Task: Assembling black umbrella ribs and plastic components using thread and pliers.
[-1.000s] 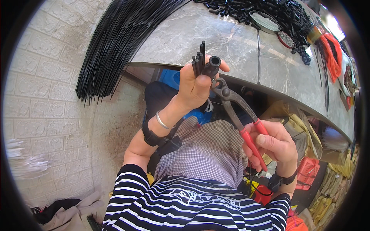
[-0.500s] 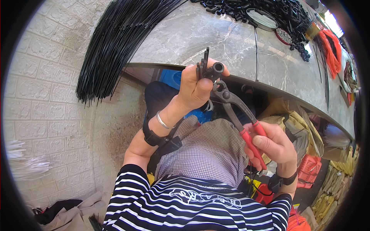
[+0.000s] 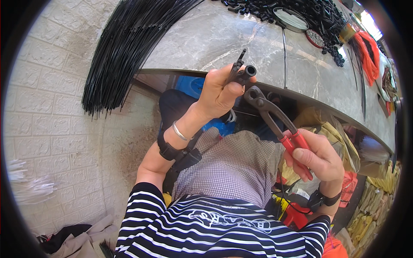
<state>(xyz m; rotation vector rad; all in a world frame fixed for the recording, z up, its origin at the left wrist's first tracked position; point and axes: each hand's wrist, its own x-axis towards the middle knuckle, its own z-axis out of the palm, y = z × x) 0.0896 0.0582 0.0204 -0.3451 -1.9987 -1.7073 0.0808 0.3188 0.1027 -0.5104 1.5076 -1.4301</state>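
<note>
My left hand (image 3: 221, 92) is closed round a black tube fitting (image 3: 248, 73), whose round open end faces up. Several thin black rods (image 3: 237, 64) stick up beside it from the same grip. In my right hand (image 3: 320, 157) are end-cutting pincers (image 3: 275, 116) with dark metal jaws and red handles. Their jaws are just below and right of the fitting, close to my left thumb; whether they touch anything there I cannot tell. Both hands are in front of the table's near edge, above my lap.
A grey marble-look table (image 3: 206, 43) curves across the top. On it lie a thick bundle of long black rods (image 3: 124, 56), a heap of black fittings (image 3: 320, 17), a round tray of pale sticks (image 3: 291, 19) and a red dish of small bits (image 3: 315, 38). A white brick wall (image 3: 47, 124) stands left.
The pincers and my right hand have shifted right and slightly down, away from the black fitting. My left hand has moved slightly up and right, and the rods lean more to the right.
</note>
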